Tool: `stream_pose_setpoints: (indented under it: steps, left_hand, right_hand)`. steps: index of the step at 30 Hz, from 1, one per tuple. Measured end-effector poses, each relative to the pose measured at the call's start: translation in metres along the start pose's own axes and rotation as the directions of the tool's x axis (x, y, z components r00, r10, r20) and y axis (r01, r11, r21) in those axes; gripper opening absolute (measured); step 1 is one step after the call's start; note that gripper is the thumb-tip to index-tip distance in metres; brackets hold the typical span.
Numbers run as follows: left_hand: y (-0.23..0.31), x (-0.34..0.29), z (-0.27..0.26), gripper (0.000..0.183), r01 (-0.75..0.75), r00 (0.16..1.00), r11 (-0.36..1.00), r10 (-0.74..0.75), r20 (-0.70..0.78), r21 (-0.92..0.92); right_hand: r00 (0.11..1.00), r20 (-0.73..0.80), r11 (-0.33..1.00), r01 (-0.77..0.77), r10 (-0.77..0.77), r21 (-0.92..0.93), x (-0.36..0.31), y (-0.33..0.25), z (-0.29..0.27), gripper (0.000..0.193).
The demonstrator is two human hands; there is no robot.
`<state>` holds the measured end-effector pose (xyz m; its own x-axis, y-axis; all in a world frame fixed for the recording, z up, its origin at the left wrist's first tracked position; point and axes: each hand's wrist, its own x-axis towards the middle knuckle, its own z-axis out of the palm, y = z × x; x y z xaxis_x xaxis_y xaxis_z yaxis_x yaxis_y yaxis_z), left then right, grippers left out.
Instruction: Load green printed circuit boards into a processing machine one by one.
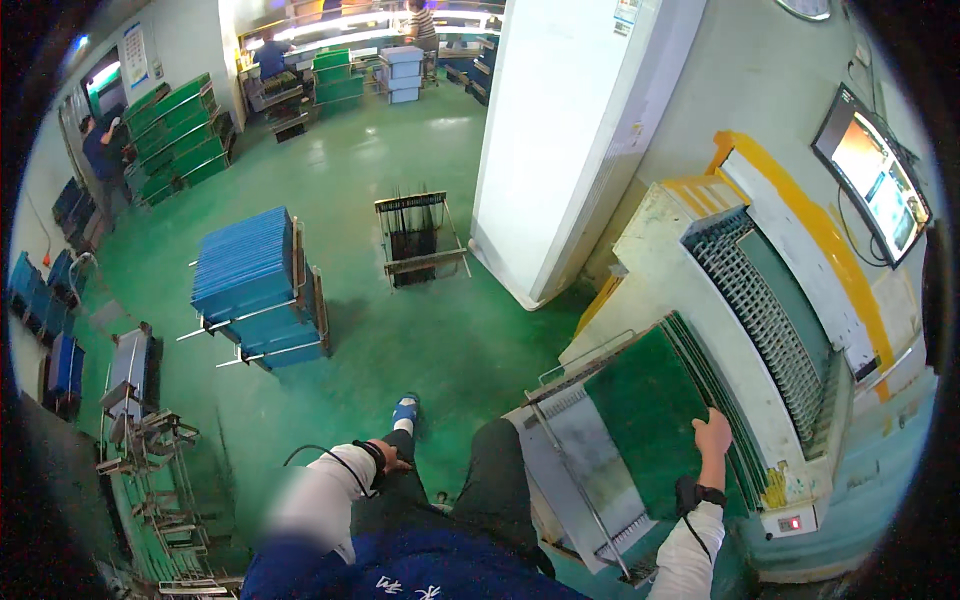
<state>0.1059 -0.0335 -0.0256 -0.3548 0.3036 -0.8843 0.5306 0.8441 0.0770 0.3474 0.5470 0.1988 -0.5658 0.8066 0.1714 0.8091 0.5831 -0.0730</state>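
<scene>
left hand [392, 457]: apparently on thigh [388, 502] | right hand [712, 436]: curled, green panel [645, 395]

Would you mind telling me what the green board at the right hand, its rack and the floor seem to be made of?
Green board: perhaps laminate or plastic, being flat and thin with a dull, smudged surface.
Rack: probably bare metal, judging by its slim grey rods.
Floor: likely painted or resin-coated, its green surface glossy with reflected light.

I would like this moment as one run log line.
Right hand: on edge of green panel, grip unclear | left hand: near left leg | monitor: lit
</scene>
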Motion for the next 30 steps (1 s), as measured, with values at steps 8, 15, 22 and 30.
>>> stream_pose_setpoints:
  steps: [8, 15, 22, 30]
  left_hand:
    - [-0.007, 0.045, 0.013, 0.038, -0.21, 0.97, 0.961, 0.228, -0.088, 0.177]
    - [-0.018, 0.081, 0.041, 0.049, -0.079, 0.996, 0.996, 0.08, -0.039, 0.029]
    - [0.004, 0.043, 0.01, 0.041, -0.11, 0.989, 0.993, 0.106, -0.107, -0.035]
    - [-0.001, 0.036, 0.01, 0.036, -0.117, 0.983, 0.988, 0.102, -0.151, -0.098]
  right_hand:
    - [1.0, 0.001, 0.999, 0.029, -0.029, -0.039, -0.004, 0.011, -0.006, 0.049]
    - [0.99, 0.084, 0.991, 0.111, -0.117, 0.072, -0.006, 0.002, 0.007, 0.048]
    - [0.99, 0.023, 0.99, 0.142, -0.141, -0.007, -0.019, 0.006, 0.015, 0.048]
    - [0.977, 0.212, 0.999, 0.045, -0.038, -0.025, 0.023, 0.013, -0.022, 0.061]
